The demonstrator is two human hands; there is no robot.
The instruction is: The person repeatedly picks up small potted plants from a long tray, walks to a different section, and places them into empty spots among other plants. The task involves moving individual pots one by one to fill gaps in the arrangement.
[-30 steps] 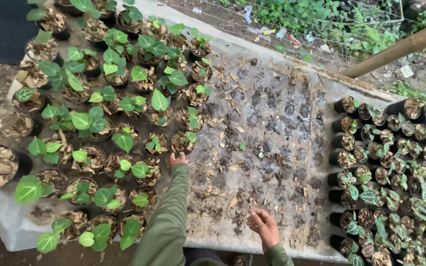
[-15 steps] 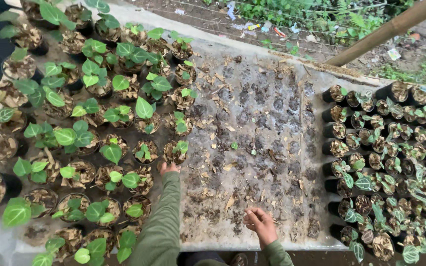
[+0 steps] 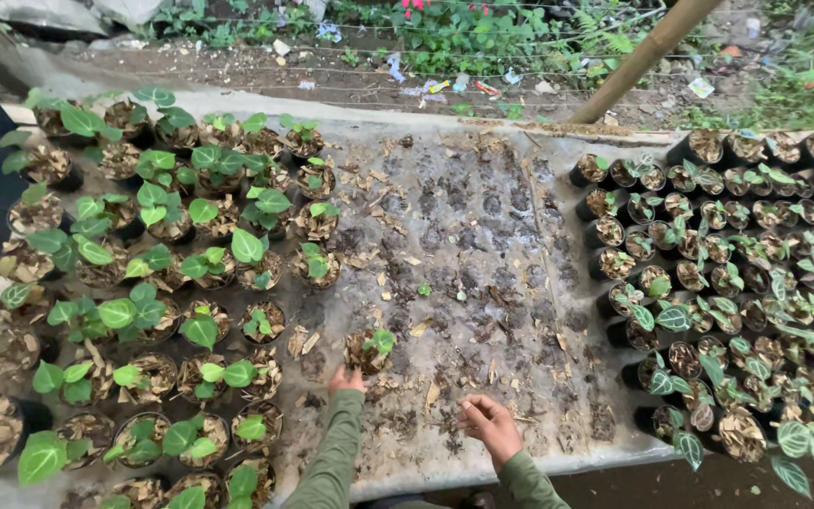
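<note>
Seedling pot (image 3: 367, 351) sits on the bare, debris-strewn sheet (image 3: 482, 245), just right of the big cluster of potted plants (image 3: 162, 273). Left hand (image 3: 345, 381) touches its near rim; whether the fingers grip it I cannot tell. Right hand (image 3: 488, 424) hovers nearby, fingers loosely spread, holding nothing. More pots (image 3: 737, 273) crowd the right side.

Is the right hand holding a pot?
No. The right hand hangs open and empty over the bare littered sheet, while the left hand touches a small seedling pot.
</note>
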